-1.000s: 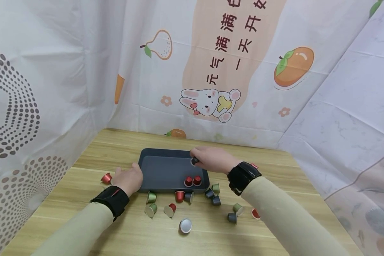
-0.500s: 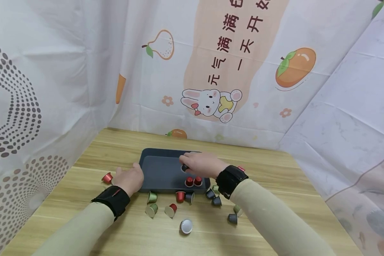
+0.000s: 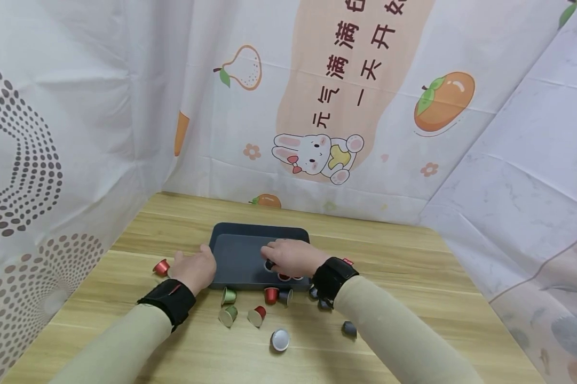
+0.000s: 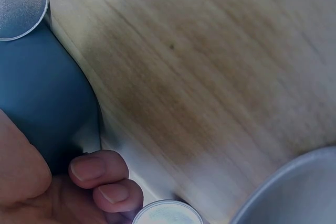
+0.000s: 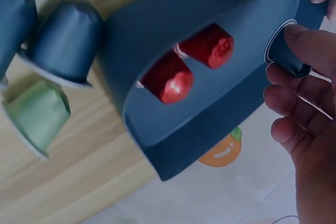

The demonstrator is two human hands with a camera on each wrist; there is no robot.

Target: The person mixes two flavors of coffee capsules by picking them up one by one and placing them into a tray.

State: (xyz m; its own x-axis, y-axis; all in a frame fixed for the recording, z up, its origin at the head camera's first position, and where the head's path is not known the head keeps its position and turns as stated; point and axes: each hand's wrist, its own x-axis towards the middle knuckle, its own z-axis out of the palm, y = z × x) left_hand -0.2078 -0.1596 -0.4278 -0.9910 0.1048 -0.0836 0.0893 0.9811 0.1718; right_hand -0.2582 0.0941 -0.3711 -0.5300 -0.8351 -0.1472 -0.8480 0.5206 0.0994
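My right hand [image 3: 292, 257] pinches a dark blue-black coffee capsule [image 5: 285, 52] between thumb and fingers, over the dark grey tray [image 3: 237, 250]. Two red capsules [image 5: 214, 48] stand foil side down at the tray's right end; in the head view the hand partly covers them. At the tray's left edge, my left hand [image 3: 195, 268] grips the wall near the front corner. Its curled fingers [image 4: 113, 192] show against the tray's outside in the left wrist view. A red capsule [image 3: 161, 268] lies on the table just left of this hand.
In front of the tray lie green capsules [image 3: 228, 316], red capsules [image 3: 257, 316] and dark capsules [image 3: 285, 296]. One capsule [image 3: 280, 340] shows its silver lid nearer me. Another dark one [image 3: 349, 329] sits by the right sleeve. A printed curtain [image 3: 250, 176] hangs behind the wooden table [image 3: 374, 245].
My right hand has moved left and nearer to me over the tray, carrying the dark capsule from the back right to beside the red capsules. The left hand stays at the tray's edge.
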